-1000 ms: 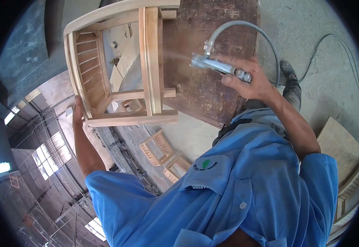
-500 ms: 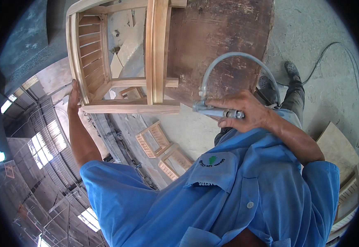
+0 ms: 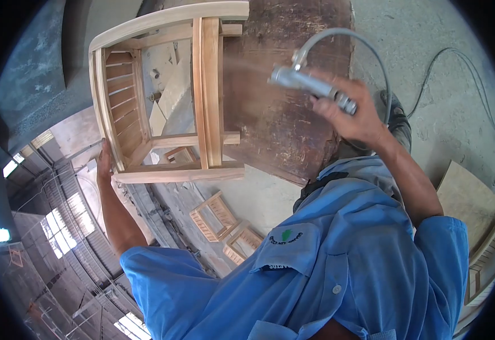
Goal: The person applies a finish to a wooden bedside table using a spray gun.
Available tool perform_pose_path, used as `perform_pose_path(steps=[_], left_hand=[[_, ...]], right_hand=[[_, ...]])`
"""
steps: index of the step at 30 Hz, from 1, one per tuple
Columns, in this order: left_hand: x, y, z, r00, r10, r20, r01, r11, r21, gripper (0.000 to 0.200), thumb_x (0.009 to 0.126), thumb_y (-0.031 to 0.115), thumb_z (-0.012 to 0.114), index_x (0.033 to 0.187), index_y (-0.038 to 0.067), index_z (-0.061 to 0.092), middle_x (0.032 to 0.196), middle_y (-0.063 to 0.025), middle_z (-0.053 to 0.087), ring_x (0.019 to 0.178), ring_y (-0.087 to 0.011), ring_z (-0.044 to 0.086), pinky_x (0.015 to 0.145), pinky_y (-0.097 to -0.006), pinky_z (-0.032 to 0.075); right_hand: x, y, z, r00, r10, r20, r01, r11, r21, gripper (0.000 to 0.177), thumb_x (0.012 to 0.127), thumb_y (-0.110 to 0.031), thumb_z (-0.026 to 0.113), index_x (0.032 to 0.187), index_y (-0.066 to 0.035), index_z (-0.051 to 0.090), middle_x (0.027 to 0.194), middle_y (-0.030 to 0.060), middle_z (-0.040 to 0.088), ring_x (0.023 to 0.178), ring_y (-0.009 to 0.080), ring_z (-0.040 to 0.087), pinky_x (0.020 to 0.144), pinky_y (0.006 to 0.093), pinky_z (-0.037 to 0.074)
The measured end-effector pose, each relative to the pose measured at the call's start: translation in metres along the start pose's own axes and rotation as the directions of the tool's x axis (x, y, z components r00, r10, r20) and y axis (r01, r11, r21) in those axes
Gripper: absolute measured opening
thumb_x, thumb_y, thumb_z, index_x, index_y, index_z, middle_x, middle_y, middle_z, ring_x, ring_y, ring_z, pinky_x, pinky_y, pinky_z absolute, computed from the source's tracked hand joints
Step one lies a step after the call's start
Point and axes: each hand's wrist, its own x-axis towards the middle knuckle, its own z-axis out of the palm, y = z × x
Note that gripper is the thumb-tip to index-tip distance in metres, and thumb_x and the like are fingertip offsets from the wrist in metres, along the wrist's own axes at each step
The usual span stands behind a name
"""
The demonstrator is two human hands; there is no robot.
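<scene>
My right hand (image 3: 352, 110) is wrapped round a silver spray gun (image 3: 310, 83) with a grey hose curving up from its front. The nozzle points left, and a pale mist streams from it toward a wooden chair frame (image 3: 209, 96). This unpainted frame has a slatted section at its left side and lies partly over a brown, worn board (image 3: 281, 127). At its lower left corner, my left hand (image 3: 105, 161) grips the outer edge, fingers stretched along the wood. The far side of that grip is hidden.
Two small slatted wooden frames (image 3: 214, 217) stand on the floor below. A hose (image 3: 457, 50) loops across the concrete at right. A pale panel (image 3: 468, 190) and another slatted piece (image 3: 483, 258) are at the right edge. A dark blue-grey surface (image 3: 32, 73) is at upper left.
The spray gun has swung up and right in view, and mist now leaves its nozzle. The chair frame and my left hand sit lower in view as the camera shifted.
</scene>
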Motion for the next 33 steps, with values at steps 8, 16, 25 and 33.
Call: perform_pose_path(steps=[8, 16, 25, 33], left_hand=[[-0.008, -0.011, 0.008, 0.917, 0.380, -0.119, -0.387, 0.922, -0.033, 0.068, 0.095, 0.056, 0.050, 0.129, -0.003, 0.057, 0.123, -0.0138, 0.061, 0.115, -0.0229, 0.054, 0.100, -0.0311, 0.038], [-0.055, -0.003, 0.024, 0.859, 0.424, -0.288, -0.406, 0.906, 0.122, 0.058, 0.090, 0.051, 0.060, 0.109, -0.003, 0.064, 0.094, -0.0196, 0.066, 0.092, -0.0258, 0.061, 0.084, -0.0357, 0.045], [-0.112, -0.023, 0.051, 0.681, 0.541, -0.494, -0.567, 0.816, 0.111, 0.049, 0.090, 0.038, 0.063, 0.119, -0.001, 0.062, 0.095, -0.0252, 0.068, 0.092, -0.0380, 0.066, 0.082, -0.0392, 0.051], [-0.135, -0.024, 0.068, 0.516, 0.530, -0.673, -0.556, 0.805, 0.208, 0.048, 0.089, 0.042, 0.064, 0.117, 0.003, 0.067, 0.097, -0.0258, 0.067, 0.092, -0.0401, 0.063, 0.084, -0.0433, 0.048]], right_hand=[[0.013, -0.016, -0.008, 0.989, 0.071, -0.129, -0.098, 0.971, -0.218, 0.046, 0.084, -0.025, 0.073, 0.123, -0.004, 0.062, 0.081, 0.0139, 0.072, 0.066, 0.0188, 0.070, 0.059, 0.0304, 0.053], [0.020, -0.007, -0.003, 0.969, 0.191, -0.159, -0.243, 0.864, -0.441, 0.046, 0.084, -0.031, 0.070, 0.122, -0.006, 0.063, 0.073, 0.0165, 0.067, 0.063, 0.0284, 0.068, 0.060, 0.0338, 0.052], [0.035, -0.051, 0.016, 0.995, 0.073, -0.065, -0.096, 0.858, -0.505, 0.045, 0.085, -0.027, 0.072, 0.121, -0.003, 0.062, 0.078, 0.0187, 0.067, 0.064, 0.0202, 0.064, 0.064, 0.0305, 0.050], [0.096, -0.138, 0.080, 0.946, -0.283, 0.159, 0.325, 0.806, -0.495, 0.045, 0.084, -0.025, 0.075, 0.122, -0.003, 0.063, 0.080, 0.0160, 0.070, 0.063, 0.0155, 0.064, 0.060, 0.0299, 0.051]])
